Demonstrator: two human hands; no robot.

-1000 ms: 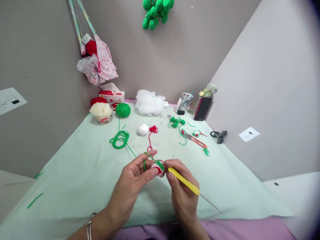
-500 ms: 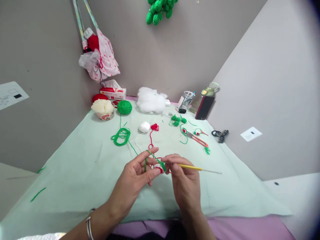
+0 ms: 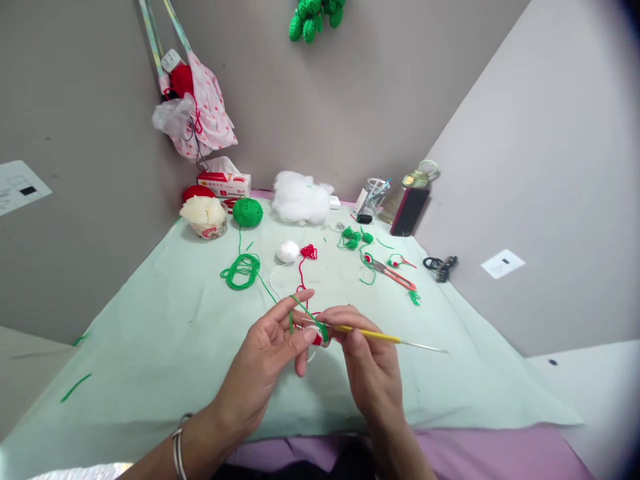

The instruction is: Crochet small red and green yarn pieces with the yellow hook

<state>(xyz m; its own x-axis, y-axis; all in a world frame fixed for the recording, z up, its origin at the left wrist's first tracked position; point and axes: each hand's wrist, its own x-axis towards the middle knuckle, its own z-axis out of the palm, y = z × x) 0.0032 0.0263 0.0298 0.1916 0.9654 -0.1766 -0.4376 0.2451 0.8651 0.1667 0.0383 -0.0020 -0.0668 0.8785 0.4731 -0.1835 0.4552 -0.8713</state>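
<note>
At six o'clock, left hand [image 3: 267, 353] pinches small red-white crocheted piece [image 3: 317, 337] — green yarn strand [image 3: 300, 308] tensioned over forefinger. Right hand [image 3: 367, 357], fingers closed on yellow-handled crochet hook [image 3: 373, 334], points it at nine o'clock — pen-grip for control.

Yarn ball [image 3: 247, 212] and stuffing [image 3: 301, 198] lie well behind the grip; scissors [image 3: 395, 275] behind-right; loose yarn coil [image 3: 242, 272] behind-left.

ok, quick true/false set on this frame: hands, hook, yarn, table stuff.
1. The right hand holds a yellow crochet hook. True.
2. The left hand is flat on the table. False: it is raised, pinching the small red, white and green crochet piece.
3. The green yarn ball sits near the back wall. True.
4. The scissors are in the left hand. False: they lie on the green cloth.
</note>
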